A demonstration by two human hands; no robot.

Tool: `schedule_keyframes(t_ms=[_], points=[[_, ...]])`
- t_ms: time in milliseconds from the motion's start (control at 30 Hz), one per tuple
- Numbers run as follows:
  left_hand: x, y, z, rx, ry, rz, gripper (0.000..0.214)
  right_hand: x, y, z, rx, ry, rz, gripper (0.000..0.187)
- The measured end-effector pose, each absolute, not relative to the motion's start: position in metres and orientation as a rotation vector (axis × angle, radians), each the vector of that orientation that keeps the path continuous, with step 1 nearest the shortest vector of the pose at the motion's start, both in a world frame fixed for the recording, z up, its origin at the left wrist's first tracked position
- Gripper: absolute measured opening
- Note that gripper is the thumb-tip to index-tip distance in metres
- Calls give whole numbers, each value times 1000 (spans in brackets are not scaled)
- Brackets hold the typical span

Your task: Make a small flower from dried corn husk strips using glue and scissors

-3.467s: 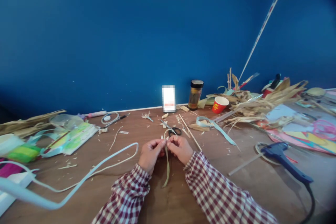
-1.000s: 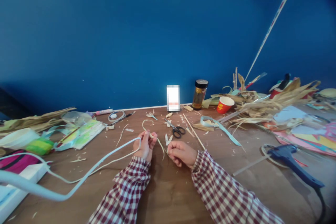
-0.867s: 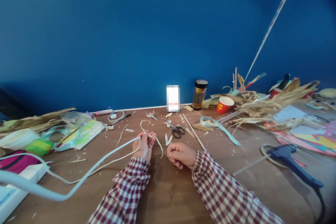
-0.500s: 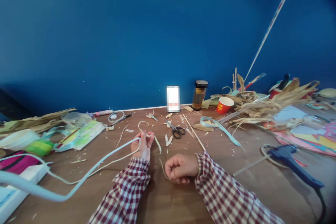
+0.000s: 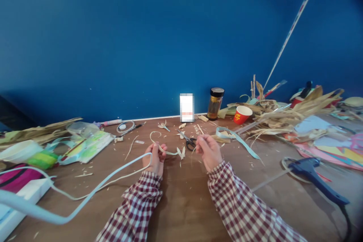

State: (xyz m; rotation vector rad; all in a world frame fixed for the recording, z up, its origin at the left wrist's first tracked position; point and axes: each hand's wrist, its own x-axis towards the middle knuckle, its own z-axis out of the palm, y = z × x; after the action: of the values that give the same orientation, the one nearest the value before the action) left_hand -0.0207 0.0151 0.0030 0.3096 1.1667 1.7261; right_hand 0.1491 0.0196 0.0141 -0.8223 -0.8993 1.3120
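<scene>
Pinching a pale, slender strip [image 5: 171, 153], its far end curled like a hook, the left hand [image 5: 154, 159] hides its middle; the tail runs rightward to white petal-like pieces [image 5: 183, 152], contact unclear. The right hand [image 5: 209, 153] pinches a thin fibre, too faint to trace. Beyond that grip, a red cup [image 5: 242, 115] bears illegible yellow lettering.

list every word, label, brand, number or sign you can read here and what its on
No text is legible.
Red cup: yellow characters, too small and blurred to read.
White panel: pixelated, nothing readable.
Small label on the table: too small to read.
</scene>
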Motion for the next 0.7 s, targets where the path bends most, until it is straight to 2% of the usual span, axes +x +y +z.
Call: schedule_keyframes(t_ms=[67,200,300,433,567,700], points=[[-20,14,5,316,1168,1721,4,158,30,10,-862,-855,1105,24],[-20,14,8,315,1083,1734,3,174,41,2,-1043,-935,834,48],[-21,14,9,305,954,1721,4,177,40,2,-1147,-931,720,41],[-21,12,11,274,839,1647,6,162,25,11,-1127,-1081,825,23],[-19,11,10,266,820,1597,6,141,3,16,-1023,-1519,944,24],[-17,10,8,333,824,1592,3,130,-8,8,-928,-1731,1038,30]])
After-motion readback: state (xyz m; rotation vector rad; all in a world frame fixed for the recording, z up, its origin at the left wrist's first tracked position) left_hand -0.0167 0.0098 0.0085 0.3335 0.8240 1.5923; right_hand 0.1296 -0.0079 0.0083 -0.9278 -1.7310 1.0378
